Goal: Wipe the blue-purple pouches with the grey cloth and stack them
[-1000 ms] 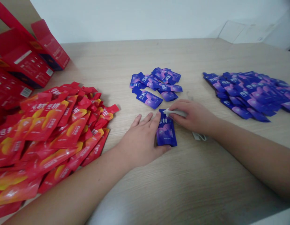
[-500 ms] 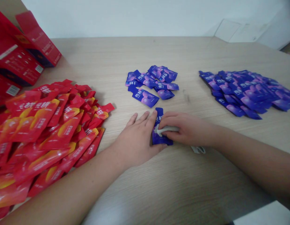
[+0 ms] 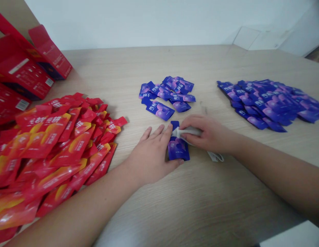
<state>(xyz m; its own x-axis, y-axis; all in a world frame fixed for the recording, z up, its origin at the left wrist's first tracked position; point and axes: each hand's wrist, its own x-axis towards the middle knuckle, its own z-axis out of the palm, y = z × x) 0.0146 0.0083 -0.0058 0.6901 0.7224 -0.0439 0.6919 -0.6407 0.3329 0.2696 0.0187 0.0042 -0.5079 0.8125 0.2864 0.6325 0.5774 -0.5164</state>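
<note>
A purple pouch [image 3: 178, 148] lies flat on the wooden table [image 3: 190, 199] in front of me. My left hand [image 3: 152, 154] rests on its left edge, fingers stretched out and pressing it down, thumb under its lower corner. My right hand [image 3: 209, 134] is closed around a small white-grey tool [image 3: 187, 131] whose tip touches the upper part of the pouch. A white cord or strap [image 3: 215, 156] trails from under the right hand.
A small heap of purple pouches [image 3: 166, 96] lies just beyond the hands. A larger spread of purple pouches [image 3: 271, 103] fills the right. A big pile of red pouches [image 3: 51, 147] covers the left, with red cartons [image 3: 25, 68] behind it.
My right hand slid the tool down over the pouch, then back up to its top. The left hand stayed pressed on the pouch. The camera shifted slightly.
</note>
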